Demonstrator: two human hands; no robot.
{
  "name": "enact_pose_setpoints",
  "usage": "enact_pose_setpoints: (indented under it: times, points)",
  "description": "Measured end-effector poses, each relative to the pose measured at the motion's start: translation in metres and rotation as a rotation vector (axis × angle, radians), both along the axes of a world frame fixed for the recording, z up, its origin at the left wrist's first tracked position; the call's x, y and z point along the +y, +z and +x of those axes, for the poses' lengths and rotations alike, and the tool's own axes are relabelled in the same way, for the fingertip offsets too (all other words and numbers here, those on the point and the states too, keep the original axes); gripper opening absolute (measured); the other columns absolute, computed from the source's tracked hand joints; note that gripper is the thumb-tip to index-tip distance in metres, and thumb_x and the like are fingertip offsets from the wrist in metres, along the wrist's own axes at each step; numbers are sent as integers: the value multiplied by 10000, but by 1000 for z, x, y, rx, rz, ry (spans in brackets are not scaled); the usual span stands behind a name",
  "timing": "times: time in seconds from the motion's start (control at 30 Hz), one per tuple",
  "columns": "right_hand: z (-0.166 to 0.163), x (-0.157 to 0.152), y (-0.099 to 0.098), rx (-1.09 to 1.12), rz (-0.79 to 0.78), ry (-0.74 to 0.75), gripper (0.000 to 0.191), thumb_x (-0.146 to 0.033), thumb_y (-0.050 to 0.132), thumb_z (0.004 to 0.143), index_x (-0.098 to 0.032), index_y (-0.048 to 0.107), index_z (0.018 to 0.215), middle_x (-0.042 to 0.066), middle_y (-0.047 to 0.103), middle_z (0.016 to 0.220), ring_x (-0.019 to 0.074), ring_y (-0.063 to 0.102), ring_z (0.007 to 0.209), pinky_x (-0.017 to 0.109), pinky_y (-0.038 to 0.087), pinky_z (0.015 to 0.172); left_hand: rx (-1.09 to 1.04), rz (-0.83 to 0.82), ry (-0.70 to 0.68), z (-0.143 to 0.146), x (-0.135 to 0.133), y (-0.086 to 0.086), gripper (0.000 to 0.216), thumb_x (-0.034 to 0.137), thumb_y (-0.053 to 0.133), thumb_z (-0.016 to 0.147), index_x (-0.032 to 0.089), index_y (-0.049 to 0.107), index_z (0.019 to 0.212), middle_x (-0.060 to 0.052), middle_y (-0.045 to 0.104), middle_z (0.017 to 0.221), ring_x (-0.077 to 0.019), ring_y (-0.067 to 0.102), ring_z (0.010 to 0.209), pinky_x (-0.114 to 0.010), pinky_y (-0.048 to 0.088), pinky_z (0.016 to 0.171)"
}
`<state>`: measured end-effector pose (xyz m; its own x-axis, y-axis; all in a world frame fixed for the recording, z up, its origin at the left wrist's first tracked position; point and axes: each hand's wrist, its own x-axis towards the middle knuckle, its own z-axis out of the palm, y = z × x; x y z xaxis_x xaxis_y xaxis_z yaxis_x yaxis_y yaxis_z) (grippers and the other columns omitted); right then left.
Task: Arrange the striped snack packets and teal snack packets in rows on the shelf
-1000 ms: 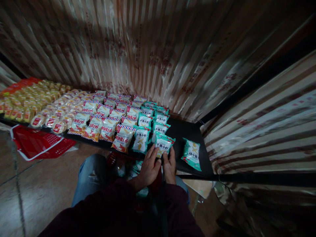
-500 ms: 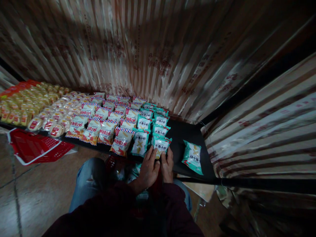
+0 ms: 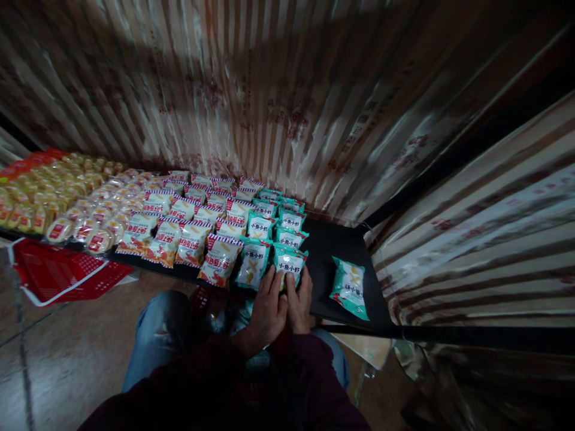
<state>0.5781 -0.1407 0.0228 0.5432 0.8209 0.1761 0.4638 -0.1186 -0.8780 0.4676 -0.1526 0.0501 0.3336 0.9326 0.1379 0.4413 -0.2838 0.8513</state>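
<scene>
A teal-and-white snack bag (image 3: 290, 258) leans at the front of the rightmost row on the black shelf. Its lower part is held between my left hand (image 3: 266, 308) and my right hand (image 3: 300, 304), with the fingers of both over its front. My thumbs are close together below it. More teal bags stand behind it, and another teal snack bag (image 3: 254, 263) is at its left. One loose teal bag (image 3: 350, 287) lies apart to the right. Red-and-white snack bags (image 3: 220, 260) fill several rows farther left.
Round wrapped snacks (image 3: 99, 238) and yellow packets (image 3: 27, 212) cover the shelf's (image 3: 321, 245) left end. Beneath it, a red basket (image 3: 67, 275) sits on the floor. More packets lie in shadow between my knees. Striped plastic sheeting (image 3: 251, 90) hangs behind.
My right hand's fingers have moved slightly left, farther over the front of the bag. The bag stays in its row; the view has shifted a little.
</scene>
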Motion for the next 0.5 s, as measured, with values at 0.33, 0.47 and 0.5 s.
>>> enact_pose_setpoints:
  times: [0.33,0.47,0.5]
  points:
    - [-1,6,-7,-25,-37,-4,720,-669,398,837,-130,496,1304,188,560,1264,317,494,1188,492,366,1007,-9,-12,-38,-2,0,-9,589,150,362,877,99,327,1463,-137,231,1577,-235,182,1469,-449,208,1205]
    - [0,7,-9,-33,-47,-7,743,-690,396,825,-121,507,1291,197,558,1278,321,499,1191,494,362,1012,6,-11,-40,-1,1,-11,600,141,359,871,52,309,1462,-175,218,1573,-256,177,1469,-478,211,1199]
    - [1,7,-10,-33,-48,-12,751,-695,399,820,-123,504,1296,197,556,1284,323,496,1197,497,357,1016,8,-9,-37,-1,0,-11,603,138,359,869,54,307,1463,-175,213,1575,-256,176,1469,-480,215,1198]
